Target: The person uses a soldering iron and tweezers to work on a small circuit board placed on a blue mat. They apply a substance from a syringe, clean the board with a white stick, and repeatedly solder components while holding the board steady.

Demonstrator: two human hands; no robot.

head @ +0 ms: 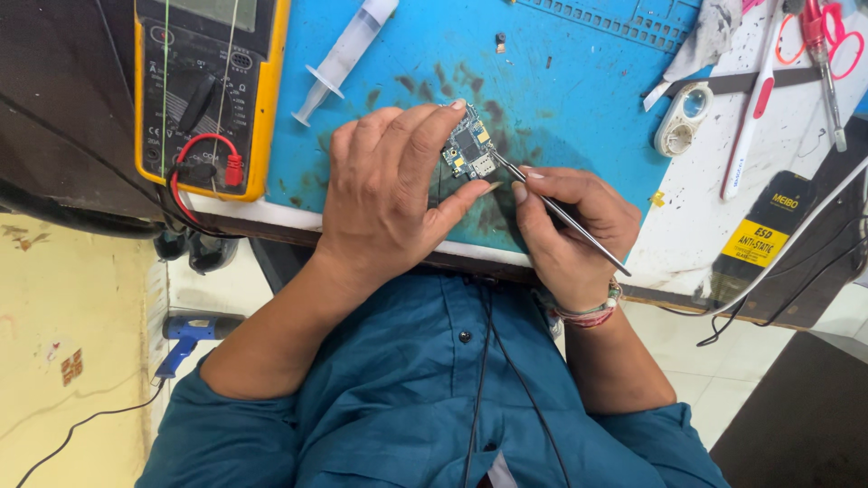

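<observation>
My left hand (389, 199) pinches a small blue circuit board (470, 151) between thumb and fingers, just above the blue work mat (561, 99). My right hand (565, 230) grips thin metal tweezers (561, 214), and their tips touch the board's right edge. Both hands sit close together at the mat's near edge, above my teal shirt.
A yellow multimeter (208, 90) with red and black leads lies at the left. A plastic syringe (348, 54) rests on the mat. A magnifier loupe (683, 117), a toothbrush (750, 117), red-handled scissors (827, 45) and a black brush (759, 235) lie at right. A blue tool (185, 339) is on the floor.
</observation>
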